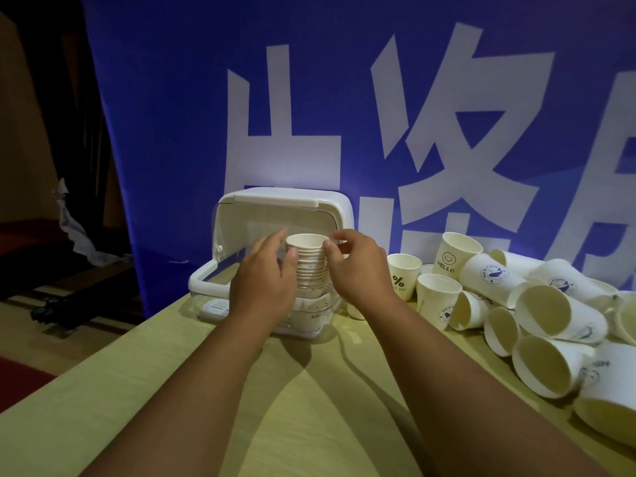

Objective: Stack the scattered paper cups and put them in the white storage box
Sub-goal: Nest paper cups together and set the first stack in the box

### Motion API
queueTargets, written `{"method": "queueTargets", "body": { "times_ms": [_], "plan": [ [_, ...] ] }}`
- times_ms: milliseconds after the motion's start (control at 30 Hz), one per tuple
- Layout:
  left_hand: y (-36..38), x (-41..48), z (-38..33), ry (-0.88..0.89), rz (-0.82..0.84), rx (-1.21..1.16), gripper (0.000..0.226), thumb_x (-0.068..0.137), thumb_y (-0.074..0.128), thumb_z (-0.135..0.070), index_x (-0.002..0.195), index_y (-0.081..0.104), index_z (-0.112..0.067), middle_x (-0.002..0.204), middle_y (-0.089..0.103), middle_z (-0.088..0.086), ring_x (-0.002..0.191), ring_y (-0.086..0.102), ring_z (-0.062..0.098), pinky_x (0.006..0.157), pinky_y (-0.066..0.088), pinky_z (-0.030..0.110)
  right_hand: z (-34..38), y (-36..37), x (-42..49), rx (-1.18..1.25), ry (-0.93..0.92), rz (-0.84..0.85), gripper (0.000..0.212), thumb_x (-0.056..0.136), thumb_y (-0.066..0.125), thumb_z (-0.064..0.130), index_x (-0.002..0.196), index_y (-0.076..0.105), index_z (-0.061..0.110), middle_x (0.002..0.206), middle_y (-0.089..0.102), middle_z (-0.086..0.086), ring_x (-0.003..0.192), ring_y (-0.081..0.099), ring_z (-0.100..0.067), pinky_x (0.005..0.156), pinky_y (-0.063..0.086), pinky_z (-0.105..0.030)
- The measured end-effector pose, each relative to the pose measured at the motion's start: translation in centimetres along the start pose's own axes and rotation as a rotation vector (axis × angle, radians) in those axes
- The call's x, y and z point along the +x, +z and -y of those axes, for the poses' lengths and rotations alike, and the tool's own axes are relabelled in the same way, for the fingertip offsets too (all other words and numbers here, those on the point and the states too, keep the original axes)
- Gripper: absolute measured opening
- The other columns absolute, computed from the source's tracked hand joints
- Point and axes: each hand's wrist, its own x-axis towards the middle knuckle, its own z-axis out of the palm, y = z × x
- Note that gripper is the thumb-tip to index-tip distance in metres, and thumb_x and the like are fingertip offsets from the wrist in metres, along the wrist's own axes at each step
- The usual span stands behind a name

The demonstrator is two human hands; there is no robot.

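We have the stack of cups at the centre of the frame, upright, in the open front of the white storage box, whose lid stands raised. Our left hand takes it from the left and our right hand from the right. Each grip is a loose curl, thumb on the near side of the stack just under the top rim and fingers round the far side, with nothing else in either hand. We cannot tell whether the stack's base rests on anything, since the hands hide it. More cups seem to lie low in the box beneath it.

The risks, as we judge them, start with the cups themselves. They are thin paper, smooth and tapered, so a hard squeeze near the rims could dent them oval. A light hold on the upper cups alone could let the lower ones slide out. The stack looks tall for the opening and could catch the lid or topple once let go. The box is glossy hard plastic with rounded corners and a clear lower wall, and it could skid on the smooth pale tabletop if pushed. At the right of the frame the loose cups lie heaped, some on their sides, round enough to roll if an arm brushes them.
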Motion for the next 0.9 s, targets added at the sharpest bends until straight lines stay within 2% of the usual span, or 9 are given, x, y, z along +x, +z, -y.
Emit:
{"method": "queueTargets", "body": {
  "times_ms": [100,167,267,367,533,667,800,900],
  "plan": [
    [-0.5,-0.5,-1.0,0.127,-0.112,0.108,0.022,0.102,0.052,-0.036,0.119,0.060,-0.025,0.118,0.058,-0.003,0.106,0.058,0.018,0.071,0.046,0.028,0.2,-0.8,-1.2,-0.026,0.033,-0.027,0.019,0.097,0.061,0.033,0.114,0.066,0.025,0.094,0.066,0.015,0.072,0.058,0.000,0.059,0.038,-0.012],
    [-0.5,-1.1,-1.8,0.153,-0.054,0.172,0.013,0.102,0.051,-0.038,0.101,0.058,-0.026,0.101,0.061,-0.006,0.091,0.060,0.016,0.062,0.045,0.022,0.1,-1.7,-2.2,-0.087,0.028,-0.040,0.008,0.098,0.060,0.031,0.098,0.066,0.026,0.079,0.061,0.018,0.070,0.058,-0.003,0.060,0.040,-0.014],
    [-0.3,-2.4,-3.6,0.152,0.060,0.201,0.019,0.102,0.051,-0.041,0.090,0.057,-0.028,0.087,0.064,-0.006,0.079,0.061,0.015,0.065,0.059,0.037,0.1,-4.0,-3.8,-0.140,0.019,-0.076,0.009,0.097,0.060,0.028,0.088,0.062,0.030,0.071,0.055,0.021,0.067,0.057,-0.002,0.057,0.037,-0.011],
    [-0.4,-3.6,-5.8,0.157,0.092,0.204,0.027,0.101,0.050,-0.045,0.079,0.056,-0.030,0.070,0.056,-0.011,0.066,0.055,0.010,0.063,0.058,0.041,-0.3,-7.2,-5.8,-0.208,0.029,-0.077,0.010,0.096,0.061,0.028,0.087,0.064,0.027,0.071,0.058,0.018,0.065,0.057,-0.003,0.054,0.035,-0.012],
    [0.5,-6.7,-10.0,0.191,0.204,0.194,0.026,0.098,0.051,-0.049,0.080,0.057,-0.031,0.074,0.060,-0.011,0.068,0.058,0.011,0.062,0.058,0.036,-1.2,-13.6,-9.7,-0.290,0.088,-0.110,0.013,0.095,0.061,0.028,0.083,0.065,0.025,0.073,0.065,0.009,0.064,0.059,-0.006,0.054,0.042,-0.019],
    [2.3,-9.5,-13.9,0.240,0.254,0.142,0.026,0.097,0.055,-0.046,0.074,0.055,-0.033,0.069,0.058,-0.014,0.063,0.055,0.008,0.053,0.044,0.026,-1.9,-18.5,-12.9,-0.328,0.110,-0.145,0.017,0.095,0.061,0.025,0.079,0.065,0.022,0.069,0.062,0.007,0.063,0.059,-0.010,0.061,0.055,-0.031],
    [4.1,-12.0,-17.6,0.261,0.365,0.098,0.024,0.095,0.057,-0.043,0.074,0.058,-0.032,0.070,0.061,-0.012,0.065,0.057,0.010,0.057,0.053,0.031,-2.5,-23.3,-15.3,-0.404,0.146,-0.170,0.013,0.094,0.062,0.024,0.083,0.068,0.019,0.074,0.065,0.005,0.066,0.060,-0.010,0.063,0.054,-0.028],
    [5.3,-13.3,-19.8,0.306,0.422,0.103,0.022,0.092,0.057,-0.042,0.073,0.058,-0.031,0.068,0.060,-0.011,0.062,0.057,0.011,0.052,0.046,0.030,-2.8,-26.4,-16.9,-0.476,0.159,-0.191,0.013,0.091,0.063,0.020,0.079,0.067,0.018,0.071,0.064,0.006,0.065,0.059,-0.011,0.058,0.050,-0.025]
  ]
}}
